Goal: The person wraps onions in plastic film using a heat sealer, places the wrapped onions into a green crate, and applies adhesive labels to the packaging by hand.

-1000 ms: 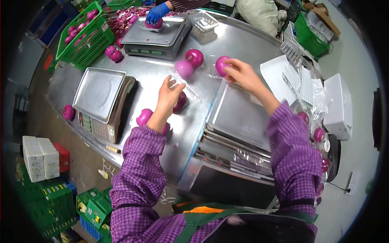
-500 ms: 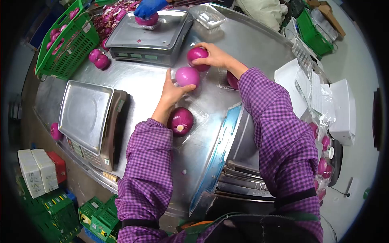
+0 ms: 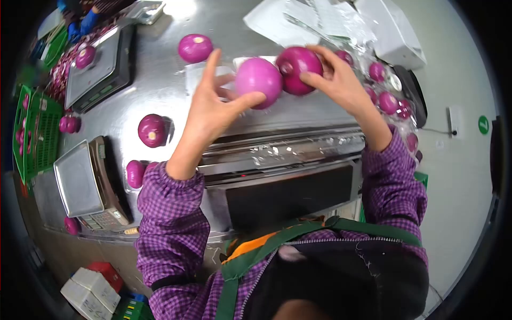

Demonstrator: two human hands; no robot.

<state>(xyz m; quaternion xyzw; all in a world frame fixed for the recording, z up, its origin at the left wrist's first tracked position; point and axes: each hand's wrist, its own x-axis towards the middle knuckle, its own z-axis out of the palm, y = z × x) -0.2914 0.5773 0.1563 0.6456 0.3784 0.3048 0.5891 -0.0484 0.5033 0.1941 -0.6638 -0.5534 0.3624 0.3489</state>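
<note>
My left hand (image 3: 209, 113) is closed around the side of a pale purple onion (image 3: 260, 80), its thumb across the near side and its index finger pointing up. A darker, shiny purple onion (image 3: 300, 68) is gripped between the thumb and fingers of my right hand (image 3: 340, 81). The two onions overlap side by side above a long metal wrapping machine (image 3: 282, 154) with bits of clear film along its top. What lies under the onions is mostly hidden. Beyond my left fingertips sits another onion (image 3: 195, 48), and one more (image 3: 152, 130) rests left of my wrist.
Left stand a scale with a bare steel pan (image 3: 79, 178) and a second scale (image 3: 96, 74) bearing an onion (image 3: 85, 56). A green crate (image 3: 40, 133) of onions is beyond. Blue-gloved hands (image 3: 80, 26) of another person show at upper left. Wrapped onions (image 3: 388, 102) lie at right.
The view has swung right, toward the wrapping machine. Both hands have brought the pale and the dark onion from beside the scale to over the machine, closer to me.
</note>
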